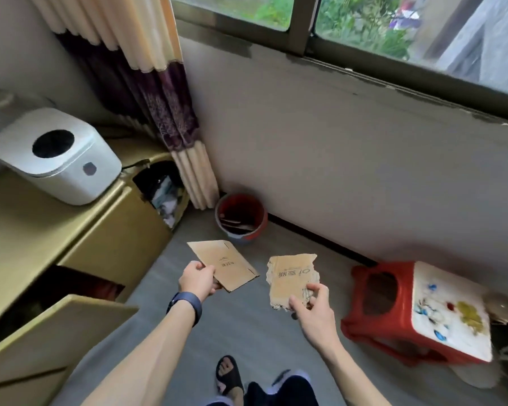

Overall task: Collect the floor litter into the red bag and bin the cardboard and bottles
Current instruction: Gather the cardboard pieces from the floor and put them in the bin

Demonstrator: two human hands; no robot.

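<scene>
Left hand (197, 279) pinches the near corner of the flat cardboard (225, 263), thumb on top and fingers curled beneath. A dark wristband (185, 306) sits on that wrist. Right hand (314, 310) grips the near edge of the torn cardboard (291, 278), with thumb and fingers closed on it. Both pieces are held above the floor (247, 332), side by side but apart, printed faces up.

Farther out, slightly left of centre, the bin (248, 237) stands on the floor in the far corner, just beside the curtain (194, 174) hem and well apart from both hands. It has a red lining and already holds some flat scraps that cannot be identified. Whether this lining is the red bag of the task cannot be told. No bottles are in view.

At left, a cabinet (71, 235) with an open door carries a white appliance (56, 159) on top. At right, a red stool (376, 323) stands near the wall below the window (393, 30).

Step in hand, as judged: binning the cardboard. Both pieces are collected and neither is released yet.

Next move, as judged:
1. Carry both hands toward the far corner until they are over the bin mouth.
2. Turn each piece edge-on, since each looks broad against the opening.
3. Feed one piece at a time, and release it only when its lower edge is inside the rim.
4. Keep the left piece off the curtain hem.
5. Watch the ragged edge of the torn cardboard, which may shed fragments onto the floor.
</scene>
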